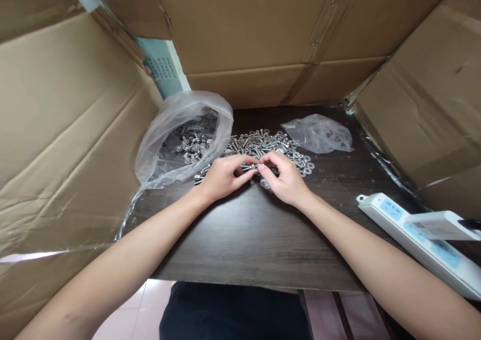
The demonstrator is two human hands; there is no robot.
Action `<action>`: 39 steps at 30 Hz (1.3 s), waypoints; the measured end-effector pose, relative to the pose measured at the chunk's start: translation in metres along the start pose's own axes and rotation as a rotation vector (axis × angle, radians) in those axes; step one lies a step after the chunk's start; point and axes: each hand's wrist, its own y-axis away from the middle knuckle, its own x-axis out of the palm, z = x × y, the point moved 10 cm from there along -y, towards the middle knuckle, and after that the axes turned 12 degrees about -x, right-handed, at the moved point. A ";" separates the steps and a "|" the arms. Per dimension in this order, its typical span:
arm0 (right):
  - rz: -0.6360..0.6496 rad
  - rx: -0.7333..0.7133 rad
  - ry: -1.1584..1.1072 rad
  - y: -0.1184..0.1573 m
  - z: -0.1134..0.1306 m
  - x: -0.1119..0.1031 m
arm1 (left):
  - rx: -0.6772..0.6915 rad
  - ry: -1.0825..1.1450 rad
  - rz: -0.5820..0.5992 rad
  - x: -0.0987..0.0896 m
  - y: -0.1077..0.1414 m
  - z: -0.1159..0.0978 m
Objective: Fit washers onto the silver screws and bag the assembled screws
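My left hand is closed in a pinch around a small metal bolt, close above the table. Fingertip to fingertip with it, my right hand pinches at the bolt's other end; the small piece between those fingers is too hidden to name. Just behind both hands spreads a pile of silver bolts, mixed with nuts. Flat washers lie along the pile's right side, and a few more peek out under my right hand.
An open clear plastic bag with bolts inside stands at the left. Another crumpled clear bag lies at the back right. A white power strip with a plug rests on the dark table. Cardboard walls enclose three sides.
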 end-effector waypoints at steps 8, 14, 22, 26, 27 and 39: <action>0.023 -0.001 0.008 -0.001 -0.001 0.002 | 0.036 -0.027 -0.012 0.000 0.001 -0.002; 0.019 -0.003 0.001 0.000 -0.002 0.002 | 0.034 -0.036 -0.003 0.001 0.001 -0.003; 0.019 -0.004 0.022 0.001 -0.001 0.003 | 0.010 -0.025 0.003 0.002 0.001 0.000; 0.006 -0.007 0.019 0.000 0.000 0.001 | 0.001 0.000 0.007 0.002 0.000 0.001; 0.007 -0.006 0.016 0.000 -0.001 0.001 | -0.004 0.002 0.007 0.002 0.000 0.002; 0.016 0.019 0.021 -0.001 -0.002 0.000 | -0.020 -0.003 0.005 0.001 -0.001 0.003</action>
